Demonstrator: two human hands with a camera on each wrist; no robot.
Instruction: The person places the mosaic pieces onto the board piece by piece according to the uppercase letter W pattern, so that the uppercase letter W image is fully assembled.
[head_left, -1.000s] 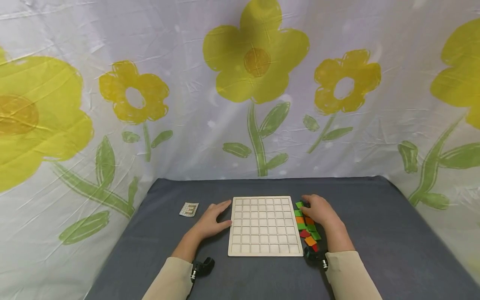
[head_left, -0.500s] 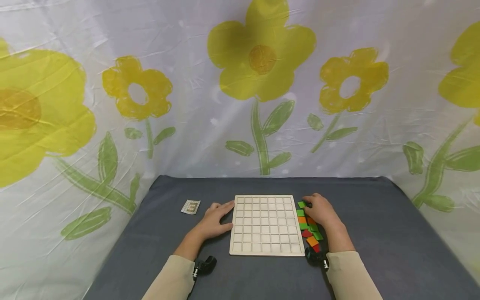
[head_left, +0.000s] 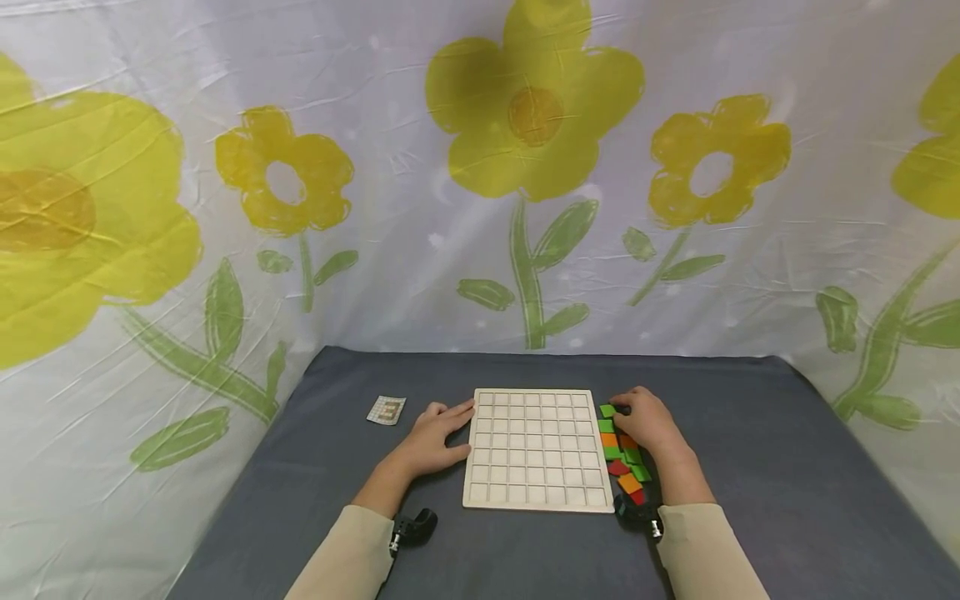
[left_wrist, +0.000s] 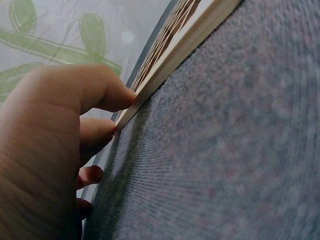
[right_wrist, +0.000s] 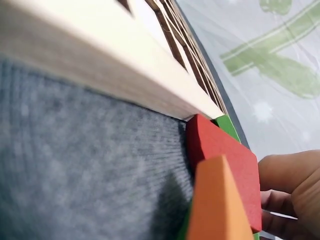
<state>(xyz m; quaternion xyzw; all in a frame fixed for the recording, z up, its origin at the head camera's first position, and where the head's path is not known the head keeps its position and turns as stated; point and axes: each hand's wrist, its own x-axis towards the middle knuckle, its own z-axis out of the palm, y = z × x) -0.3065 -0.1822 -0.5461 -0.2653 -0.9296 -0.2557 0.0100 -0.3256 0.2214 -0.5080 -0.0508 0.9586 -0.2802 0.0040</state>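
A pale wooden board with a grid of square recesses [head_left: 536,450] lies flat on the table. My left hand [head_left: 429,443] touches its left edge with spread fingers and thumb; in the left wrist view, fingertips [left_wrist: 125,100] rest against the board's side. My right hand [head_left: 648,421] is bent over the coloured tiles along the right edge. Its index finger and thumb are beside a green tile [head_left: 607,411]; whether they pinch it is hidden. Close to the right wrist camera are a red tile [right_wrist: 225,165] and an orange tile [right_wrist: 215,200], partly covering the view of the fingers.
A small card with a printed grid pattern [head_left: 386,410] lies left of the board. Several green, orange and red tiles cluster between board and right forearm. Dark grey cloth [head_left: 525,558] covers the table, and a flowered curtain [head_left: 420,250] hangs behind it.
The whole head view has shifted slightly, so the board and card appear a little further right. My left hand stays at the board's edge; the right hand stays over the tiles with little movement.
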